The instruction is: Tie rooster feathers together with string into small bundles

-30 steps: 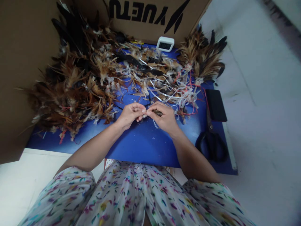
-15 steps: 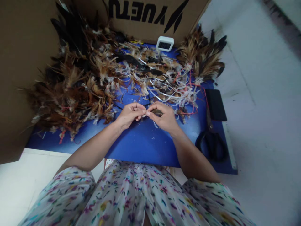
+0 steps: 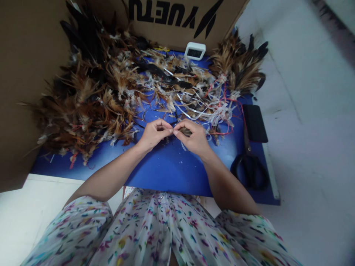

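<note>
Over the middle of the blue table (image 3: 166, 170), my two hands meet fingertip to fingertip. My right hand (image 3: 196, 138) is closed around a small brown feather bunch (image 3: 185, 131), which shows between its thumb and curled fingers. My left hand (image 3: 152, 136) pinches thumb against forefinger right at the tips of the right hand; whatever lies in that pinch is too small to make out. Just beyond the right hand lies a tangle of white ribbon (image 3: 222, 112) with red string (image 3: 224, 92) among it.
Brown feather bunches (image 3: 80, 107) are heaped on the left, and another bunch (image 3: 241, 68) stands at back right. Loose feathers cover the back. A white timer (image 3: 195, 51) stands before the cardboard box (image 3: 172, 33). A black phone (image 3: 255, 123) and black-handled scissors (image 3: 249, 170) lie along the right edge.
The lower fingers of my left hand have drawn in slightly, and the pale bit seen under its fingertips no longer shows. Both hands stay in nearly the same place.
</note>
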Available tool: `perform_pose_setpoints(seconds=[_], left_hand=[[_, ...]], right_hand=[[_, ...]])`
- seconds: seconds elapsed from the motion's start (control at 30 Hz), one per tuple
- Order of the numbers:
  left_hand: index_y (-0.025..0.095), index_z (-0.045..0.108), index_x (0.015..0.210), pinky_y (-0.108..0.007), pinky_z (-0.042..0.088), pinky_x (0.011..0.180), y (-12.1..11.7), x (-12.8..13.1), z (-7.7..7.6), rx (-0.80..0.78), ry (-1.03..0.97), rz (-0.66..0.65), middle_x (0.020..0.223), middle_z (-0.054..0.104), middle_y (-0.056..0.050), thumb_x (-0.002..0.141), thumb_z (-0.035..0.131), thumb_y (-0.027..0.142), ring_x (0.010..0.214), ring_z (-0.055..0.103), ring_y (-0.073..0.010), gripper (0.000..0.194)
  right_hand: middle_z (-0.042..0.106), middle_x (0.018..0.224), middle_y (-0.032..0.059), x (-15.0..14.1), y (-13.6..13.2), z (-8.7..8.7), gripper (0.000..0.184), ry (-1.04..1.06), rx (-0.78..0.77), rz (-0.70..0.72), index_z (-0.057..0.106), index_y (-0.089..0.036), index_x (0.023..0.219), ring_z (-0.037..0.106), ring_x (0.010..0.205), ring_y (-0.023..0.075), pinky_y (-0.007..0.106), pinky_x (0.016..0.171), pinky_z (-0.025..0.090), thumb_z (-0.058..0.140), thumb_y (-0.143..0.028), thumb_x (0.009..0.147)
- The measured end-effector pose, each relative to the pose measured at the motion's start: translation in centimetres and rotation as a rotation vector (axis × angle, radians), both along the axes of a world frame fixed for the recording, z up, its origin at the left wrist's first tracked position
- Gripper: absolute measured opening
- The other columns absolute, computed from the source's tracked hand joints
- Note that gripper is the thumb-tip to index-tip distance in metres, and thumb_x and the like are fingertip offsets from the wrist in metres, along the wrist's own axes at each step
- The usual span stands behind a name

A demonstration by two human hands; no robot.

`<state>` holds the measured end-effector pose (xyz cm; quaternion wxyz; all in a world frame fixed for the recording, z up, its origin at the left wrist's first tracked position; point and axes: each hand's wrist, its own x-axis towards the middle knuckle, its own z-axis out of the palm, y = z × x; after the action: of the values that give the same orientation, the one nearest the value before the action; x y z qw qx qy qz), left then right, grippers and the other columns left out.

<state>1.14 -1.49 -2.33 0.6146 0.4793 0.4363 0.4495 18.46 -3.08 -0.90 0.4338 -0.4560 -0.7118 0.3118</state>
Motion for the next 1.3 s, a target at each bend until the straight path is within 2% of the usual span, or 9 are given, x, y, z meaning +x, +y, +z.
perform_pose_setpoints(seconds=[0.2,0.5,0.67,0.83,1.03,1.17,1.3], left_hand=[[0.016,0.064,0.074,-0.020,0.048,0.048,-0.06,0.10,-0.50,0.064,0.019,-0.005,0.061,0.065,0.001,0.065,0.085,0.036,0.052,0.058,-0.0082,0.030],[0.016,0.064,0.074,-0.019,0.047,0.050,-0.32,0.09,-0.27,0.182,0.137,0.029,0.062,0.064,0.002,0.072,0.075,0.026,0.051,0.056,-0.0067,0.015],[0.016,0.064,0.074,-0.019,0.047,0.051,-0.33,0.16,-0.64,0.228,0.202,0.061,0.063,0.064,0.002,0.073,0.072,0.022,0.053,0.057,-0.0073,0.009],[0.017,0.066,0.076,-0.020,0.047,0.053,-0.41,0.17,-0.87,0.283,0.256,0.090,0.065,0.066,0.003,0.075,0.071,0.023,0.053,0.057,-0.0070,0.008],[0.018,0.067,0.078,-0.020,0.046,0.051,-0.54,0.13,-0.73,0.331,0.267,0.106,0.062,0.066,0.003,0.079,0.071,0.028,0.052,0.059,-0.0076,0.011],[0.018,0.068,0.079,-0.020,0.048,0.052,-0.50,0.13,-0.79,0.348,0.244,0.104,0.066,0.068,0.003,0.080,0.071,0.029,0.053,0.060,-0.0078,0.011],[0.018,0.068,0.081,-0.021,0.049,0.055,-0.55,0.12,-0.85,0.351,0.249,0.103,0.067,0.068,0.003,0.081,0.071,0.029,0.055,0.062,-0.0084,0.011]], right_hand=[[0.066,0.080,-0.0008,-0.04,-0.02,-0.19,0.004,0.011,-0.025,-0.009,0.067,-0.021,0.081,0.060,0.072,0.0128,0.029,0.070,0.047,0.066,-0.018,0.083],[0.065,0.078,-0.0009,-0.11,0.02,-0.28,0.005,0.011,-0.016,-0.012,0.068,-0.021,0.080,0.059,0.071,0.0124,0.029,0.069,0.046,0.066,-0.017,0.083],[0.065,0.078,-0.0007,-0.17,-0.03,-0.27,0.004,0.012,-0.032,-0.016,0.068,-0.021,0.080,0.060,0.071,0.0124,0.028,0.068,0.047,0.065,-0.018,0.082],[0.068,0.077,-0.0005,-0.43,-0.06,0.09,0.004,0.068,-0.137,-0.041,0.067,-0.021,0.081,0.061,0.069,0.0123,0.029,0.068,0.049,0.067,-0.025,0.082],[0.063,0.065,-0.0035,-0.62,-0.06,0.01,0.014,0.154,-0.286,-0.067,0.066,-0.020,0.088,0.057,0.055,0.0102,0.026,0.058,0.049,0.068,-0.032,0.081],[0.068,0.073,-0.0018,-0.61,-0.04,-0.26,0.017,0.146,-0.285,-0.061,0.070,-0.021,0.094,0.059,0.056,0.0105,0.028,0.061,0.051,0.067,-0.031,0.081],[0.069,0.071,-0.0017,-0.60,-0.06,-0.12,0.015,0.127,-0.274,-0.064,0.072,-0.021,0.091,0.060,0.057,0.0106,0.029,0.064,0.052,0.067,-0.030,0.081]])
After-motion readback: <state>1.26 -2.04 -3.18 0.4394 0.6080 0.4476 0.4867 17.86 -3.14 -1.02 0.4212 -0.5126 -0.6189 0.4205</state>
